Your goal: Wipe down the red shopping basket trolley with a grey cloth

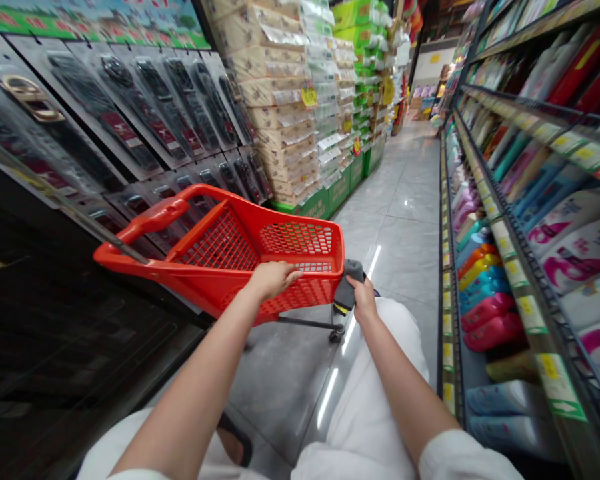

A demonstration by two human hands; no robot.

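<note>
A red plastic shopping cart (300, 228) with perforated sides stands before me, its basket bare inside where I can see. My left hand (273, 280) lies on the near rim of that basket, closed over it, with some fingers hidden. Beside the cart's right end, my right hand (364, 300) grips a dark grey cloth (353, 269) with a yellow-and-black striped edge. The cloth hangs against the cart's corner, just above my white-clad knee (397, 327).
Packaged belts (155, 100) hang on the left rack. Behind the cart rise stacked tissue packs (283, 120) on green bases (337, 190). A shelf of bottles (485, 293) lines the right side. A grey tiled floor (405, 193) runs down the aisle; a cart wheel (337, 334) shows below.
</note>
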